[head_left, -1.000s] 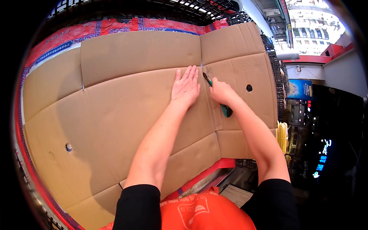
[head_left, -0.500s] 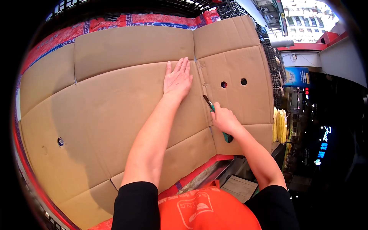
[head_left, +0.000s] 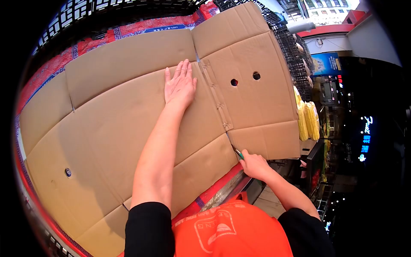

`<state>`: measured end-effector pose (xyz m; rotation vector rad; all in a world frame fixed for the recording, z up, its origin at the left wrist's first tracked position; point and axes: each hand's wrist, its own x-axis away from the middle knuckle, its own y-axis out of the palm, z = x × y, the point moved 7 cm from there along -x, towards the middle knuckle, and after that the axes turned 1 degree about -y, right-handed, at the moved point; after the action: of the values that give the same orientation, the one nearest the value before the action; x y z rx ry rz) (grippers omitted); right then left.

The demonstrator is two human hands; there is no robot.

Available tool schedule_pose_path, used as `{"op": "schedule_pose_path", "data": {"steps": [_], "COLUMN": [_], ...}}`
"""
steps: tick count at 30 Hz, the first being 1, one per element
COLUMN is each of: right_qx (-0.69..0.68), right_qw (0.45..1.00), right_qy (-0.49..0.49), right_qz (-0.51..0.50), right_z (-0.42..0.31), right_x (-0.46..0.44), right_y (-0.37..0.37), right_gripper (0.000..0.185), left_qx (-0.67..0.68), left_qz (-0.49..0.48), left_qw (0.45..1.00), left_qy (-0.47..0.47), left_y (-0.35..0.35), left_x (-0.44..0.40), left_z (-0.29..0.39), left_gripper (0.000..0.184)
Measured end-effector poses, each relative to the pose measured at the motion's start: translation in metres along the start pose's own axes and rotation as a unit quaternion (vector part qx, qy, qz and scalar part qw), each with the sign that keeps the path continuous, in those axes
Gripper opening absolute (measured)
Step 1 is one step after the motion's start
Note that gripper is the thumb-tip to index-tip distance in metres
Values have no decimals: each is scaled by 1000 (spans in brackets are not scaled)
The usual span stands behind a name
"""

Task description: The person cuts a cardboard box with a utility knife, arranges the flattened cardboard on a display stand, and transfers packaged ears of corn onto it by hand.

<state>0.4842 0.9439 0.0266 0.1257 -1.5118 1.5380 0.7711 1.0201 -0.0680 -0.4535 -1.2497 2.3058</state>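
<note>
Evidently, the cardboard [head_left: 124, 115] lies opened out flat in front of the person, spread over red patterned material [head_left: 199, 17] that shows along its edges. Fold lines divide it into panels; a narrow strip [head_left: 219, 105] with rough marks follows the crease beside the right-hand panel, which has two round holes [head_left: 234, 82]. At the near end of that crease, a slit separates two flaps, and the tip of a green-handled cutter [head_left: 240, 153] stands at this slit. Whether the blade touches the board cannot be confirmed. The right hand [head_left: 255, 165] is closed around the cutter's handle, most of which is hidden by the fingers. The left hand [head_left: 180, 88] holds nothing; it lies palm down with fingers extended on the main panel, near the far end of the crease. In this inspector's judgement, the step in hand is working the blade along the boundary between panels, with the left palm steadying the sheet. The next move calls for firm control of the tip at the slit and the left hand well clear of the blade. Beyond the right edge are black crates [head_left: 280, 38] and yellow corn cobs [head_left: 312, 122].
</note>
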Motion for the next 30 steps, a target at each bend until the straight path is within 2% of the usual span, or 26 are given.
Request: {"op": "schedule_pose_path", "data": {"steps": [2, 4, 5, 8, 9, 10, 11, 13, 14, 16, 19, 20, 23, 27, 28, 30], "right_qx": [-51, -188, -233, -68, -17, 3, -27, -72, -187, -403, -440, -374, -282, -322, -358, -395], "right_qw": [997, 945, 926, 874, 862, 866, 901, 938, 928, 861, 850, 877, 896, 895, 885, 872], "right_qy": [15, -47, -27, 5, 29, 14, 35, 14, -47, -162, -194, -197, -224, -222, -225, -231], "right_qz": [55, 262, 295, 481, 506, 500, 432, 337, 319, 266, 214, 230, 260, 216, 195, 171], "right_z": [9, 11, 17, 56, 65, 71, 82, 95, 97, 99, 75, 64, 53, 79, 76, 71], "right_x": [23, 52, 65, 85, 82, 75, 57, 21, 8, -10, -7, 0, -8, -32, -29, -32], "right_y": [-16, -68, -94, -168, -185, -198, -199, -183, -176, -165, -180, -194, -216, -210, -211, -208], "right_gripper": [23, 25, 27, 40, 46, 51, 58, 55, 51, 43, 33, 34, 40, 38, 38, 37], "left_qx": [-5, 7, 11, 87, 125, 161, 196, 105, 65, -4, -55, -57, -69, -84, -76, -95], "left_qz": [-2, 31, 51, 73, 55, 35, 12, 12, 5, -31, -112, -93, -90, -96, -74, -105], "left_qw": [1000, 999, 999, 993, 990, 986, 980, 992, 995, 997, 987, 988, 988, 986, 988, 977], "left_qy": [5, 5, 11, 33, 30, 25, 17, 75, 71, 75, 99, 107, 108, 105, 108, 157], "left_y": [-1, 0, -3, -15, -19, -22, -23, -13, -8, 2, 11, 15, 16, 18, 16, 15], "left_x": [1, 2, 1, 5, 7, 11, 19, 47, 68, 116, 153, 152, 148, 147, 148, 152], "left_z": [2, 0, 0, -1, -1, -2, -2, 7, 15, 40, 63, 62, 62, 64, 65, 75], "left_gripper": [56, 54, 54, 52, 51, 51, 50, 51, 54, 62, 75, 77, 76, 77, 67, 58]}}
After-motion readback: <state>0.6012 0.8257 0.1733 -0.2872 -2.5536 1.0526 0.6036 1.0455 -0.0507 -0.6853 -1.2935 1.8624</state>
